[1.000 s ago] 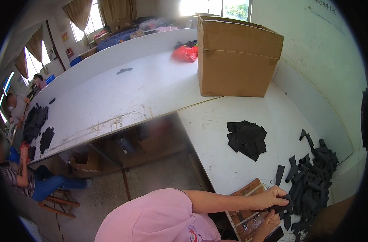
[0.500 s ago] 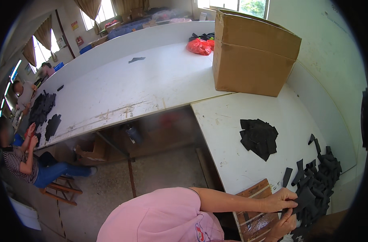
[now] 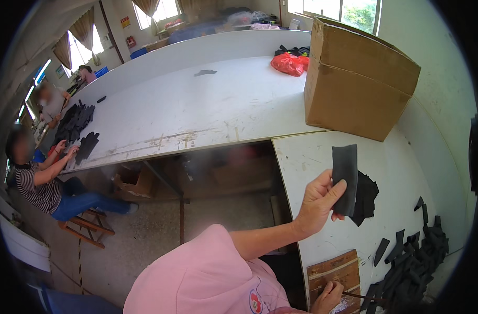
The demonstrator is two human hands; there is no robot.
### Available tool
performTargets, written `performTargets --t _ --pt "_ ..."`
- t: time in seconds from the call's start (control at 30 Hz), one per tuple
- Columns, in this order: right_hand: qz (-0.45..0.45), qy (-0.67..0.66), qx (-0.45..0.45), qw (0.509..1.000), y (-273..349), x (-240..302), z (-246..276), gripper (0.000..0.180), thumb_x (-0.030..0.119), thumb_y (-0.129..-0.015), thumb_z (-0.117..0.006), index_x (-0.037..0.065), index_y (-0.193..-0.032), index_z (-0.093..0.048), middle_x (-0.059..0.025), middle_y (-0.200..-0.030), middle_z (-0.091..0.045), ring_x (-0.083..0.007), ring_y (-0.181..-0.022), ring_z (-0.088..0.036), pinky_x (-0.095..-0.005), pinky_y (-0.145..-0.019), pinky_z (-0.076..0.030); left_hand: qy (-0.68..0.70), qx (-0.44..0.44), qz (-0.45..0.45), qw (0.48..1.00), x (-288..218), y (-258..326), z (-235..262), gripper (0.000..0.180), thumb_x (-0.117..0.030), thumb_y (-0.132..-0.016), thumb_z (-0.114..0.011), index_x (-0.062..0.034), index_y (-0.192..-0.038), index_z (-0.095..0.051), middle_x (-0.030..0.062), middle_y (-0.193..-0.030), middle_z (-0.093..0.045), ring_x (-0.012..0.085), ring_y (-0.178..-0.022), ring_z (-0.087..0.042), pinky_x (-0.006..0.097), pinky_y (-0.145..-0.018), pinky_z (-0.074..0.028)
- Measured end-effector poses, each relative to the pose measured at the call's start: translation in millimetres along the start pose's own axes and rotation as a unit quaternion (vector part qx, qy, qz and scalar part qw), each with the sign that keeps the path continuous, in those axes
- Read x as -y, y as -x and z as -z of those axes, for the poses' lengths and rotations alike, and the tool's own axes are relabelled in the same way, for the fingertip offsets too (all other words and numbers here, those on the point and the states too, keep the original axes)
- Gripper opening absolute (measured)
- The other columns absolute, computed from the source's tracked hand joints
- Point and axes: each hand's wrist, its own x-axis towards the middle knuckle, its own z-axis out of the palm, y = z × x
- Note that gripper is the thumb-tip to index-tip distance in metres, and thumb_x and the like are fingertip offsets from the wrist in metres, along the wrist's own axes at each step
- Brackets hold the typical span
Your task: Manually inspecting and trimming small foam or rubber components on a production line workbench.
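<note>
Far left, two seated people work at the long white counter [image 3: 197, 110]; the nearer one, in a striped shirt [image 3: 37, 188] on a wooden stool [image 3: 84, 230], has a hand by a heap of black pieces [image 3: 76, 123]. Under the counter sits an open cardboard carton [image 3: 136, 180]. One loose dark scrap [image 3: 205, 73] lies mid-counter.

Centre, pink sleeve [image 3: 207, 277] of the wearer. One hand [image 3: 320, 201] is raised over the near white counter [image 3: 322, 157], fingers [image 3: 337, 191] closed narrow, thumb against them, pinching the lower edge of a black rectangular rubber-like strip [image 3: 345, 175], held upright in the air, above the counter and just in front of a small stack of black pieces [image 3: 367, 193]. Which arm this is reads unclear from this angle; it looks like the left.

The other hand [image 3: 328, 295] is low at the bottom edge, curled on a brown wooden board [image 3: 336, 272]. It seems to grip a thin tool, but fingers are mostly hidden, can't tell how far closed.

Right: large brown cardboard box [image 3: 359, 78] on the counter, red plastic bag [image 3: 287, 64] behind it, and a big pile of black strips [image 3: 414, 261] near the right corner.
</note>
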Motion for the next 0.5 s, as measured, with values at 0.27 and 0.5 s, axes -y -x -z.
performTargets --t 0.27,0.5 --pt "-0.006 0.068 0.042 0.997 -2 -6 -12 0.026 0.02 -0.085 -0.043 0.0 -0.099 -0.051 -0.0209 -0.097 -0.051 -0.0345 -0.092 -0.049 -0.0415 -0.079 -0.039 0.008 -0.056 -0.149 0.987 -57 -13 28 0.02 -0.004 -0.085 -0.046 -0.0049 -0.105 -0.044 0.0114 -0.083 -0.058 0.0118 -0.054 -0.054 0.02 -0.039 -0.038" --pt "0.058 0.146 0.071 0.985 1 -29 -21 0.027 0.016 -0.079 -0.048 0.003 -0.102 -0.047 -0.0202 -0.098 -0.048 -0.033 -0.088 -0.051 -0.0413 -0.076 -0.041 -0.054 -0.092 -0.273 0.956 -92 -29 51 0.021 0.0 -0.083 -0.046 -0.0033 -0.104 -0.046 0.0094 -0.086 -0.058 0.0127 -0.062 -0.055 0.022 -0.047 -0.041"
